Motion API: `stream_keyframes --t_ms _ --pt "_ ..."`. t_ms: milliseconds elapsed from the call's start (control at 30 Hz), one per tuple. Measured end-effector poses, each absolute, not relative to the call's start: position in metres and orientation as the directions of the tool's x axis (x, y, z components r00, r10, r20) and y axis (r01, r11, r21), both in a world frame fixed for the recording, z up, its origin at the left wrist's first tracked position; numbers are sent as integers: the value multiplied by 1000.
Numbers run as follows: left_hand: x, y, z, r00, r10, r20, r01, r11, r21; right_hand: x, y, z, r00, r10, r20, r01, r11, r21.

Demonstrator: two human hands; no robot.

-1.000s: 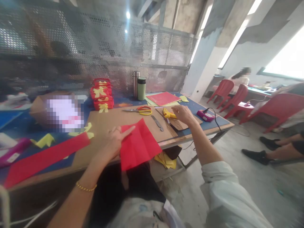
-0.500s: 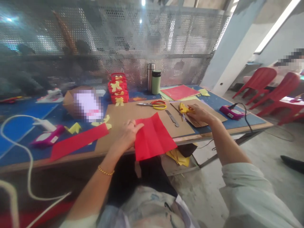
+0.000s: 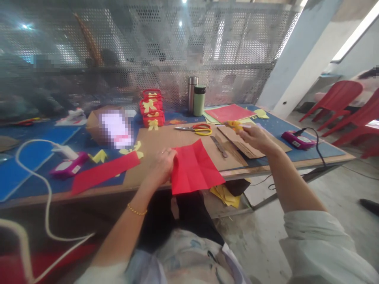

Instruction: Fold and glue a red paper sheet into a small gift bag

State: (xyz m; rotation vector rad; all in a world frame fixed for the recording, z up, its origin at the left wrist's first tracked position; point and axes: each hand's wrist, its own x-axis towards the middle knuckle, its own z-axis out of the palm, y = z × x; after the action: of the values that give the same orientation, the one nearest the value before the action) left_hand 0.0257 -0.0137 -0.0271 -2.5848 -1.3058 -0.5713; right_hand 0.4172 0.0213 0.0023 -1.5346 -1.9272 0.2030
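So this is a workshop corner: a perforated metal screen [image 3: 160, 51] at the back and a blue-topped workbench [image 3: 275, 122] in front of it. A cardboard sheet [image 3: 164, 139] lies over the middle of the bench, probably to spare the blue top from cuts and glue.

The left hand [image 3: 164, 163] is pinching the left edge of a red sheet [image 3: 198, 169], though the fingers underneath are hidden. My guess is it's gripped by one side so the rest stays free. The right hand [image 3: 256, 138] is curled around a yellow glue gun [image 3: 235, 125], above the cardboard's right side; can't tell if a finger's on the trigger. The scissors [image 3: 202, 129] and metal blade [image 3: 219, 146] lie between the hands and a little beyond, handy for either, I'd say.

As for the red sheet, it sits across the bench's front edge, partly over the lap. Bright, plain red, creased into panels, with a peaked top corner and the lower right one sticking out. Looks stiff enough to hold its shape; paper or thin felt, too blurry to say.
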Motion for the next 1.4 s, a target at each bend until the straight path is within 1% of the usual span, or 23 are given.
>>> stream_keyframes --t_ms 67,133,167,233,300,433,567,833,1167,1400 --pt "26 -14 -28 526 744 411 819 -573 -12 394 10 13 -144 922 358 679 356 -643" --pt "27 -14 -28 518 757 399 830 -557 -21 366 -1 23 -229 912 339 526 409 -746" --pt "27 -14 -28 515 761 394 833 -552 -22 353 -6 26 -281 906 315 472 417 -777" --pt "27 -14 -28 515 766 385 835 -551 -20 329 -12 29 -374 885 277 415 427 -804" --pt "27 -14 -29 518 767 380 832 -554 -16 312 -12 28 -442 863 244 415 438 -798" --pt "27 -13 -31 524 753 397 823 -567 -10 293 -3 20 -500 830 249 435 489 -756" --pt "28 -11 -34 514 755 407 828 -561 -5 286 5 12 -515 824 234 462 497 -735" --pt "29 -9 -38 513 750 418 834 -550 -35 283 7 10 -537 802 264 488 550 -678" --pt "29 -11 -35 513 762 396 837 -546 -34 281 10 5 -531 811 247 488 530 -693" --pt "29 -10 -36 517 749 414 832 -554 -37 284 6 10 -543 808 228 524 539 -660"
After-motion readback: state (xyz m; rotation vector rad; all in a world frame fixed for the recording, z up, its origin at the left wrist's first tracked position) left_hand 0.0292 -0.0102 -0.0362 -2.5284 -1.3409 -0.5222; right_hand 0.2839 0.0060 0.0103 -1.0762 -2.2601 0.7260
